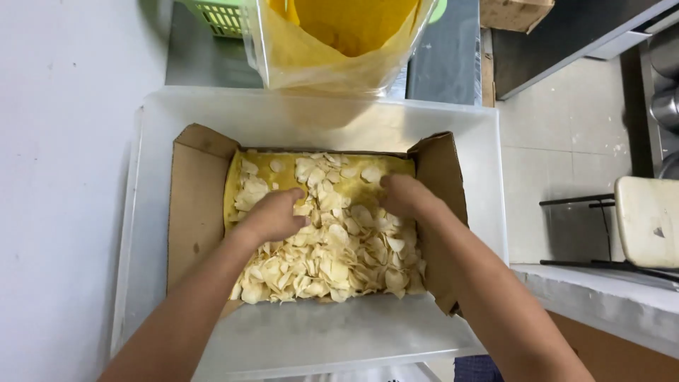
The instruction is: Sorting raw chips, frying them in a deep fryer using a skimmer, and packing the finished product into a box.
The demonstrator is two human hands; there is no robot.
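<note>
A cardboard box (194,212) with a yellow liner sits inside a large translucent white plastic tub (145,177). The box holds a heap of pale, thin chips (332,262). My left hand (272,216) presses palm-down into the chips at the left of the heap, fingers curled among them. Over at the right, my right hand (407,194) reaches into the chips near the box's far flap, fingers bent down into the pile. Whether either hand grips any chips cannot be seen.
A clear plastic bag (339,42) with yellow lining stands open just beyond the tub. A green basket (219,14) is at the top left. A white wall runs along the left. At the right are a tiled floor, a stool (647,219) and a counter edge (601,297).
</note>
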